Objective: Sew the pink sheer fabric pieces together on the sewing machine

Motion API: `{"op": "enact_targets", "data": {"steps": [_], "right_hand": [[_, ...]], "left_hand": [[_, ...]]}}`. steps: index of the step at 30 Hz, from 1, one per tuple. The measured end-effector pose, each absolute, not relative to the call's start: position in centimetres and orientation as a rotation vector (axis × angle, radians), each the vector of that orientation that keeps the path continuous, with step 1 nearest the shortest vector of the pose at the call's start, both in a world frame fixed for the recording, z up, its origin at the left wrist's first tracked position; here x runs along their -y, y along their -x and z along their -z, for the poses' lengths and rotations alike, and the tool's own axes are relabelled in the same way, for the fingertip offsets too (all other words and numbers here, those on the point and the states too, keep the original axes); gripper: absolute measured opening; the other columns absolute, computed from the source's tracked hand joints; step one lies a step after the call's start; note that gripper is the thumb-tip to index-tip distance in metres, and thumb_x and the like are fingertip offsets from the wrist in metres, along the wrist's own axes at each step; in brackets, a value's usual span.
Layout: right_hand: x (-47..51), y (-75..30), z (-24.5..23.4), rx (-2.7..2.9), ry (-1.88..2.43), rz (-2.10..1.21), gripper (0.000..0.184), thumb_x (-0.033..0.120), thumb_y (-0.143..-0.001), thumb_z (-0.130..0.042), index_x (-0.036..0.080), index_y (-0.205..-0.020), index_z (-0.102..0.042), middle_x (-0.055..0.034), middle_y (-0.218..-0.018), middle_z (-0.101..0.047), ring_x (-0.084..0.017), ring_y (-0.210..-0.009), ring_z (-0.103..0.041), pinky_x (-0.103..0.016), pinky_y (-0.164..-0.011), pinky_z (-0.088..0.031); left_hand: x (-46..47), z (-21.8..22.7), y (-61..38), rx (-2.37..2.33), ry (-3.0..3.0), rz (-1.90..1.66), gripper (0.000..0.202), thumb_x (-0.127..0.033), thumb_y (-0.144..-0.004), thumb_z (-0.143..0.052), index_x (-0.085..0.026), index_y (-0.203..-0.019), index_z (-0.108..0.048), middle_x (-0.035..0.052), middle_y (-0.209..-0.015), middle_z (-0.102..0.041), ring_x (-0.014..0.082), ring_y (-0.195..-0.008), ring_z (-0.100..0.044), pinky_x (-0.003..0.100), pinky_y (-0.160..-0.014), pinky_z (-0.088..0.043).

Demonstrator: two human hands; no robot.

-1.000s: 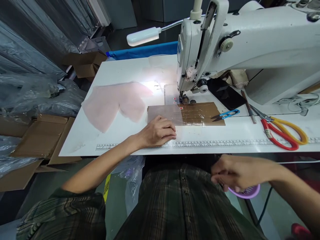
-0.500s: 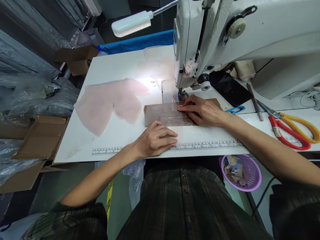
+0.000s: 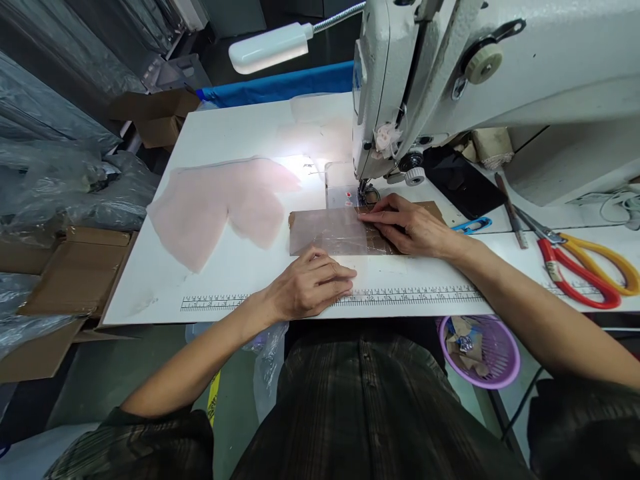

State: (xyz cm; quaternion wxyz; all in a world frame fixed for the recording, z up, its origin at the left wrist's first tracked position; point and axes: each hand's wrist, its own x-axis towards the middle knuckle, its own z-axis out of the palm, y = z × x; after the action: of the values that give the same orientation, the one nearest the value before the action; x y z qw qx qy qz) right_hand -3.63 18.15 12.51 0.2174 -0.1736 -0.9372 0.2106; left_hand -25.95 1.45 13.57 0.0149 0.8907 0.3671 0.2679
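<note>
Flat on the table, my left hand rests with fingers stretched out, beside the near edge of a sheer pale fabric strip. The strip overlaps a brown cardboard piece in front of the sewing machine. Just before the presser foot, my right hand has its thumb and fingertips closed together on the sheer fabric over the cardboard. Its palm covers part of the cardboard. Left of the strip lies a pale pink sheer fabric piece.
Red and yellow scissors, blue thread snips, a thin brown tool and a black phone-like slab lie at right. A ruler scale lines the front edge. A lamp hangs above; a purple basket stands below.
My right fingers, the fabric strip and the cardboard have barely shifted; a red mark seen beside the fingertips earlier no longer shows. The whole view has moved slightly.
</note>
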Motion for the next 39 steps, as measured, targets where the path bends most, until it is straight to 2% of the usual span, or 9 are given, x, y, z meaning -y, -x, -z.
{"op": "enact_targets", "data": {"steps": [7, 14, 19, 25, 30, 34, 36, 39], "right_hand": [[-18.6, 3.7, -12.3, 2.661, 0.452, -0.576, 0.043, 0.032, -0.1, -0.04, 0.028, -0.136, -0.064, -0.0113, -0.105, -0.056, -0.019, -0.094, -0.057, -0.035, -0.088, -0.054], [-18.8, 3.4, -12.1, 2.673, 0.375, -0.513, 0.038, 0.029, -0.099, -0.044, 0.026, -0.126, -0.071, -0.0117, -0.105, -0.055, -0.018, -0.09, -0.058, -0.033, -0.084, -0.055], [-18.4, 3.5, -11.9, 2.635, 0.367, -0.372, 0.039, 0.026, -0.099, -0.042, 0.023, -0.126, -0.07, -0.0125, -0.104, -0.056, -0.018, -0.086, -0.057, -0.033, -0.08, -0.056], [-18.5, 3.0, -12.2, 2.633, 0.322, -0.455, 0.037, 0.024, -0.098, -0.045, 0.025, -0.125, -0.071, -0.0109, -0.102, -0.057, -0.017, -0.086, -0.058, -0.033, -0.079, -0.056], [-18.5, 3.1, -12.1, 2.631, 0.371, -0.52, 0.036, 0.024, -0.098, -0.046, 0.023, -0.121, -0.073, -0.0119, -0.104, -0.058, -0.018, -0.09, -0.059, -0.034, -0.082, -0.056], [-18.1, 3.3, -12.6, 2.604, 0.441, -0.582, 0.035, 0.03, -0.098, -0.048, 0.023, -0.119, -0.074, -0.0118, -0.105, -0.059, -0.019, -0.091, -0.061, -0.036, -0.085, -0.055], [-17.5, 3.4, -13.3, 2.585, 0.496, -0.606, 0.035, 0.034, -0.097, -0.049, 0.02, -0.117, -0.075, -0.0122, -0.107, -0.06, -0.02, -0.092, -0.061, -0.036, -0.087, -0.054], [-15.7, 3.6, -14.4, 2.608, 0.558, -0.617, 0.035, 0.037, -0.097, -0.05, 0.015, -0.11, -0.074, -0.013, -0.107, -0.062, -0.021, -0.091, -0.062, -0.036, -0.087, -0.053]], "left_hand": [[-1.5, -13.7, 25.9, -1.082, -2.814, -0.862, 0.003, -0.017, -0.089, -0.067, -0.018, -0.092, -0.065, 0.0077, -0.109, -0.076, 0.0177, -0.087, -0.07, 0.035, -0.077, -0.053], [-1.3, -13.6, 25.7, -1.103, -2.8, -0.902, 0.005, -0.015, -0.089, -0.062, -0.018, -0.085, -0.064, 0.0064, -0.105, -0.077, 0.0175, -0.087, -0.071, 0.034, -0.076, -0.056], [-1.4, -13.4, 26.0, -1.054, -2.859, -0.984, 0.005, -0.018, -0.091, -0.065, -0.018, -0.096, -0.065, 0.0082, -0.109, -0.076, 0.0181, -0.092, -0.071, 0.034, -0.076, -0.057], [-1.5, -13.3, 25.7, -1.032, -2.855, -1.142, 0.014, -0.019, -0.091, -0.069, -0.017, -0.104, -0.065, 0.0087, -0.104, -0.076, 0.0167, -0.088, -0.072, 0.03, -0.071, -0.059], [-1.5, -13.3, 25.5, -0.979, -2.89, -0.978, 0.018, -0.013, -0.092, -0.065, -0.015, -0.11, -0.064, 0.0094, -0.106, -0.076, 0.017, -0.089, -0.071, 0.03, -0.072, -0.059], [-1.9, -13.6, 25.6, -1.066, -2.776, -0.93, 0.015, -0.011, -0.095, -0.058, -0.014, -0.109, -0.063, 0.0075, -0.094, -0.076, 0.0153, -0.079, -0.069, 0.029, -0.066, -0.056], [-2.1, -13.7, 25.5, -1.137, -2.708, -0.948, 0.01, -0.012, -0.095, -0.059, -0.013, -0.104, -0.064, 0.006, -0.086, -0.075, 0.0141, -0.074, -0.068, 0.028, -0.065, -0.054], [-2.2, -13.8, 25.2, -1.182, -2.647, -0.956, 0.005, -0.014, -0.095, -0.06, -0.013, -0.097, -0.065, 0.0057, -0.085, -0.075, 0.0138, -0.075, -0.069, 0.028, -0.067, -0.055]]}}
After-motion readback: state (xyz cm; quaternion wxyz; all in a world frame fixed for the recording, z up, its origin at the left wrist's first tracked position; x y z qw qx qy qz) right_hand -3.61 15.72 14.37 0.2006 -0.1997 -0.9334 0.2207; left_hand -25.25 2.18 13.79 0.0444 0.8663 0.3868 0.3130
